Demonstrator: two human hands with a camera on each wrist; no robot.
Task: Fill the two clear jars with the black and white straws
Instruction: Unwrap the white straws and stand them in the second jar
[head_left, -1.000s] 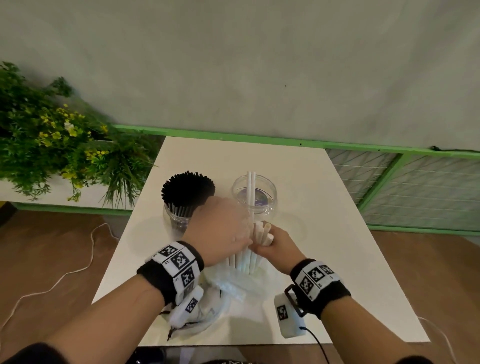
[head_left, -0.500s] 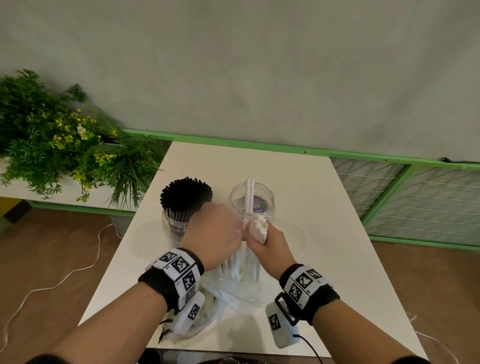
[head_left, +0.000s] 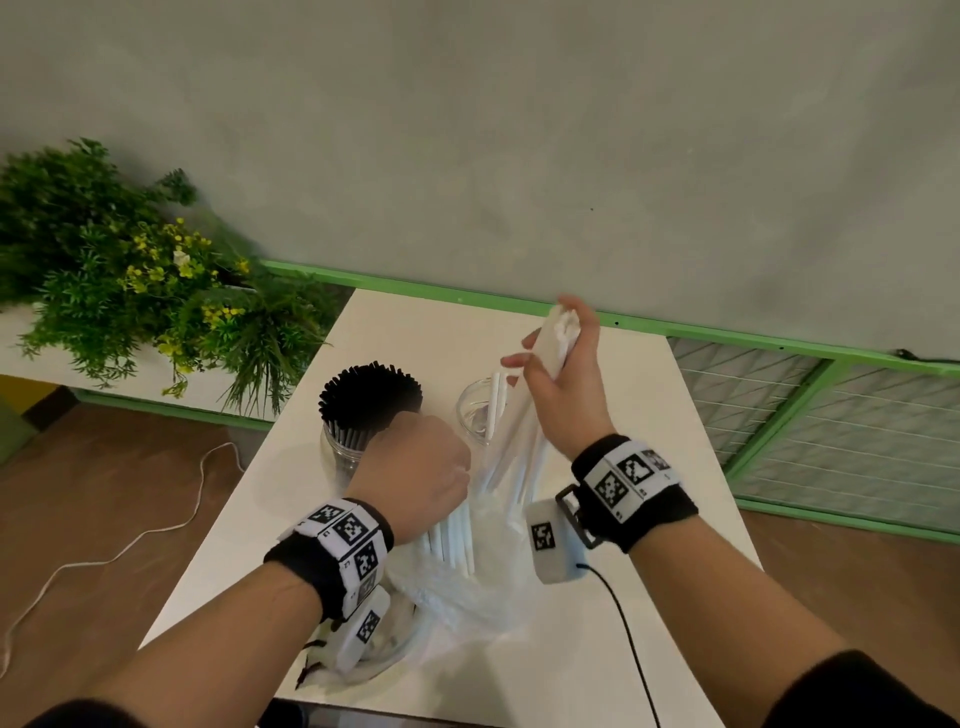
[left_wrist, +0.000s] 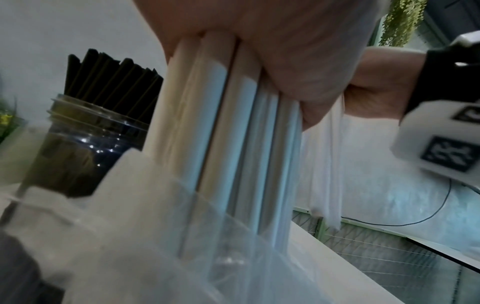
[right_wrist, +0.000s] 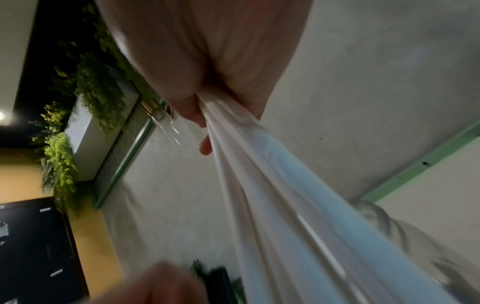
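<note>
Two clear jars stand mid-table. The left jar (head_left: 343, 452) is packed with black straws (head_left: 370, 397) (left_wrist: 109, 76). The right jar (head_left: 470, 415) holds two white straws (head_left: 494, 402). My left hand (head_left: 421, 467) grips a standing bundle of white straws (head_left: 452, 540) (left_wrist: 221, 133), whose lower ends sit in a clear plastic bag (head_left: 467, 592). My right hand (head_left: 558, 358) is raised over the right jar and holds several white straws (head_left: 522, 441) (right_wrist: 272, 185) that slant down toward the bundle. Their lower ends are hidden behind my wrists.
The white table (head_left: 649, 415) meets a green rail (head_left: 467, 299) at the wall. A leafy plant (head_left: 130, 291) stands to the left. A wire panel (head_left: 831, 441) is on the right. A cord (head_left: 130, 540) lies on the floor. A black cable (head_left: 631, 649) hangs from my right wrist.
My right hand has lifted up and away from the bundle, drawing several white straws with it. The left hand has kept its grip on the bundle in front of the jars.
</note>
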